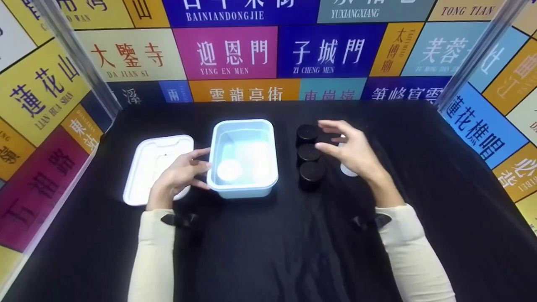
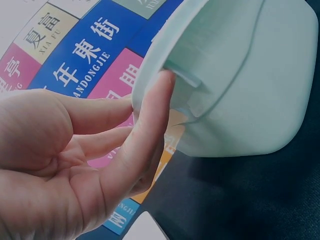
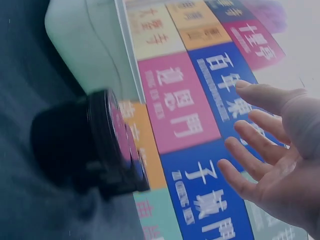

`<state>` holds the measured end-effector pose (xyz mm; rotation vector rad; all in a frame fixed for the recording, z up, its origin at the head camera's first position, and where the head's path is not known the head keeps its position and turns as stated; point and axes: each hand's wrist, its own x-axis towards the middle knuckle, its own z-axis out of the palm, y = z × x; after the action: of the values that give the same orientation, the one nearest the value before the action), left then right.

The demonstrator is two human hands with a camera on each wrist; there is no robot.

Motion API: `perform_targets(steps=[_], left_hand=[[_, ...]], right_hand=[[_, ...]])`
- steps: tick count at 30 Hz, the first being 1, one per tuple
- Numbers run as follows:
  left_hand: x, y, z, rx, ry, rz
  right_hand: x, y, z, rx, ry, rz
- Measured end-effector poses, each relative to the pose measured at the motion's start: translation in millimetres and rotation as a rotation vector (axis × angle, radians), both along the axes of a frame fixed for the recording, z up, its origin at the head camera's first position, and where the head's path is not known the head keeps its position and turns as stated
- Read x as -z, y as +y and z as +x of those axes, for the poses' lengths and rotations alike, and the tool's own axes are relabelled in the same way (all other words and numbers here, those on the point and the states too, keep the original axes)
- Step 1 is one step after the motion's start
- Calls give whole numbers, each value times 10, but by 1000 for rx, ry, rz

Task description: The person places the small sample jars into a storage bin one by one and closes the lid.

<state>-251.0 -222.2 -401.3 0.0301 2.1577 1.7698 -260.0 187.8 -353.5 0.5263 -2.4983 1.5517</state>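
My left hand (image 1: 179,176) is at the left side of a pale blue-green plastic box (image 1: 243,192). In the left wrist view its fingers (image 2: 157,115) pinch the box's projecting rim. The box stands uncovered, with bright reflections on its floor. My right hand (image 1: 351,149) hovers just right of a row of black lidded jars (image 1: 312,173), thumb and fingers spread apart, nothing between them. One black jar (image 3: 70,145) looms large and blurred in the right wrist view, apart from the fingers. Beneath the right hand lies a white object (image 1: 348,170), mostly hidden.
A white rectangular lid (image 1: 142,172) lies left of the box, partly behind my left hand. Black cloth (image 1: 260,247) covers the table. Printed panels (image 1: 235,52) with coloured name blocks stand at the back and sides, with clear posts at the corners.
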Motion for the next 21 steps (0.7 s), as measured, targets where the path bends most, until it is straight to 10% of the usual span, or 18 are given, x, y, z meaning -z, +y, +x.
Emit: perform_targets(steps=[21], left_hand=[[18, -15, -1, 4, 5, 9]], right_hand=[[500, 888, -129, 197, -60, 92]])
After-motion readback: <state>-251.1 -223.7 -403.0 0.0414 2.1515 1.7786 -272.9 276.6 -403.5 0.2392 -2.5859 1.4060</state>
